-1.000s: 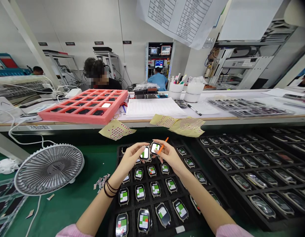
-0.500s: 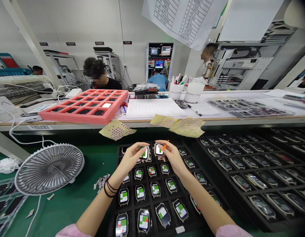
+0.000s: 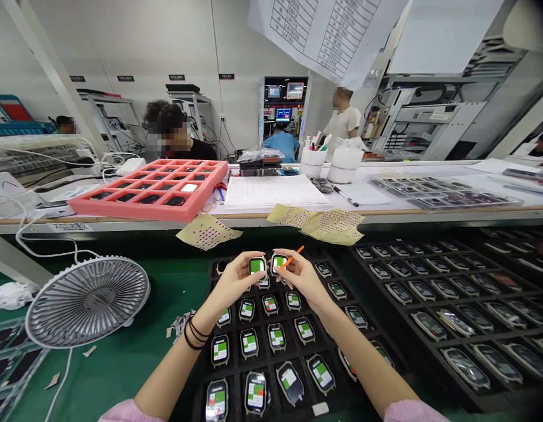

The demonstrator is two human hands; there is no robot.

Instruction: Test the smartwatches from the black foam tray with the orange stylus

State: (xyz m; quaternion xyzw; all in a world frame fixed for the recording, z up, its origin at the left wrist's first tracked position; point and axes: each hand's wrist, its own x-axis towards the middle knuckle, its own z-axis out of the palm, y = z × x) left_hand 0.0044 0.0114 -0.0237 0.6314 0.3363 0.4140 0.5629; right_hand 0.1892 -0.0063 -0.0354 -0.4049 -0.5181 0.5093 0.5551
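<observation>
Meanwhile, a co-worker in a white T-shirt (image 3: 342, 114) is standing further left than a moment ago, just behind the white pots (image 3: 337, 164). The left hand (image 3: 229, 282) is pinching a smartwatch body (image 3: 257, 265) between thumb and fingers. That watch is now lying flatter than before, its green-lit screen facing up and its long axis running away from the person. The right hand (image 3: 303, 278) is pinching a second smartwatch body (image 3: 279, 264) by its edges, just beside the first, and an orange pick (image 3: 293, 256) is jutting from those fingers, pointing up and to the right toward the bench. Both hands are hovering over a black tray (image 3: 211, 271) with rows of watches, which is resting on a green mat (image 3: 99, 375) beside a desk fan (image 3: 87, 302). Beyond, yellow dotted sheets (image 3: 207, 230) are lying along the bench edge, near a pink foam tray (image 3: 135, 212).
</observation>
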